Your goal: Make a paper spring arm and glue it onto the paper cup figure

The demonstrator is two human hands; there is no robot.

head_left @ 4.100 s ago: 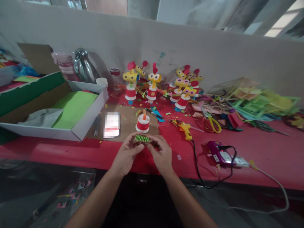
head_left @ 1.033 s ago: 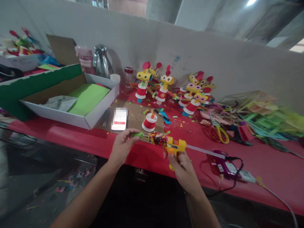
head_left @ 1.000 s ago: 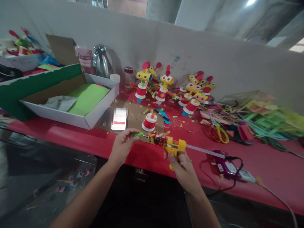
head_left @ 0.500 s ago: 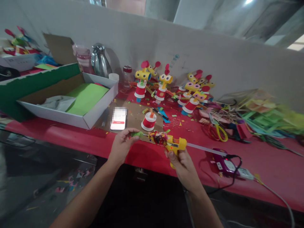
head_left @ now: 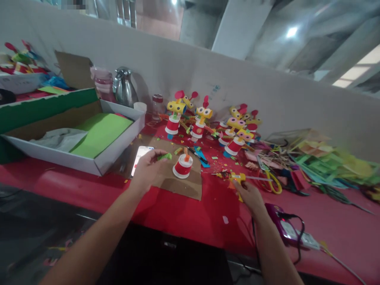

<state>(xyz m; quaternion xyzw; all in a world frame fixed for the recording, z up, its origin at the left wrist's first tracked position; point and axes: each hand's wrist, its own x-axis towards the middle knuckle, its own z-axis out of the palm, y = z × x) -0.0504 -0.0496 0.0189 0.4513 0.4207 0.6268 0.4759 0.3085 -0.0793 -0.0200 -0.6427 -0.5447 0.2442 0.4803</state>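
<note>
Between the fingertips of my left hand (head_left: 147,169) is a green folded-paper spring (head_left: 165,156), held just left of a paper cup (head_left: 182,167). The cup is red and white, stands upside down on a piece of cardboard (head_left: 166,184), and has an orange folded strip on top. Farther right, my right hand (head_left: 249,194) is closed around the handle of a yellow hot glue gun (head_left: 238,177). Its nozzle points left, low over the red table, and a clear glue stick (head_left: 259,179) sticks out behind. Whether the gun touches the table I cannot tell.
Several finished paper-cup figures (head_left: 198,130) stand along the wall. A phone (head_left: 141,152) lies partly behind my left hand. An open white box (head_left: 97,164) is at the left. Scissors (head_left: 274,182), paper strips (head_left: 322,158) and a purple power strip (head_left: 276,221) with cables are at the right.
My right hand has carried the glue gun rightward, away from the spring. My left hand has moved up with the spring, closer to the cup, and now covers part of the phone.
</note>
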